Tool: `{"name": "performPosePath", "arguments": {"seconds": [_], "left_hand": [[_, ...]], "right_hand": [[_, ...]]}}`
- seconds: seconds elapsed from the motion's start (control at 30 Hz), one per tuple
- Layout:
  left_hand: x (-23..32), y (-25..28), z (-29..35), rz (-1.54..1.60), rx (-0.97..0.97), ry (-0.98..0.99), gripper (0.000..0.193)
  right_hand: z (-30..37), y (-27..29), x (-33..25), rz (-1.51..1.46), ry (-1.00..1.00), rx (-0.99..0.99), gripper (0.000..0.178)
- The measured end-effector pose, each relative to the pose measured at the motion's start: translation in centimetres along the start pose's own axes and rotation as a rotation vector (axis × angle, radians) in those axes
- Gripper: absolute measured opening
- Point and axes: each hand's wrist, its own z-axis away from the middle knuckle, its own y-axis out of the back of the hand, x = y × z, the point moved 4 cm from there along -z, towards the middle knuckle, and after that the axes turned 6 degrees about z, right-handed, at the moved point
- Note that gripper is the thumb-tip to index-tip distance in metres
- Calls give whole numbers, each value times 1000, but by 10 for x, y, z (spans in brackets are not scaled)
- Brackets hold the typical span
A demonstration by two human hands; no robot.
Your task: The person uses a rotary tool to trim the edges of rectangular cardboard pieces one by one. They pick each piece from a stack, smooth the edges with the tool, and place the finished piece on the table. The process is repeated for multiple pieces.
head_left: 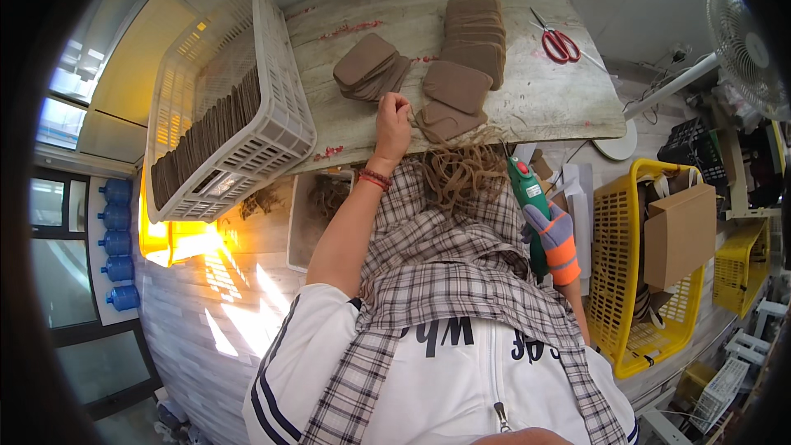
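Observation:
My left hand (394,125) is at the table's near edge, its fingers pinched on what looks like a thin brown strip. Just beyond it lies a fanned pile of brown rounded pads (368,62). To its right, a loose brown pad (456,86) overlaps another brown piece (450,121) at the edge. A taller row of brown pads (473,29) stands behind. In an orange and grey glove, my right hand (554,235) grips a green handheld power tool (527,187) with a red part, its front toward the table edge. Tangled brown strips (463,175) fill my lap.
Red-handled scissors (560,45) lie at the table's far right. A white crate (284,95) packed with upright brown pads stands at the left. To the right are a yellow basket (614,272) holding a cardboard box (680,235), and a fan (741,45).

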Motion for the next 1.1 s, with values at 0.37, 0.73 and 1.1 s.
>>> {"name": "performPosePath", "arguments": {"seconds": [0.37,0.73,1.1], "left_hand": [[32,-13,22,-286,-321,-196,17],[89,-61,51,-70,-473,-336,15],[65,-86,114,-397,-779,-468,69]], "right_hand": [[-3,-5,5,28,-22,25,31],[0,20,16,-44,28,126,27],[-1,24,23,-57,14,150,23]]}}
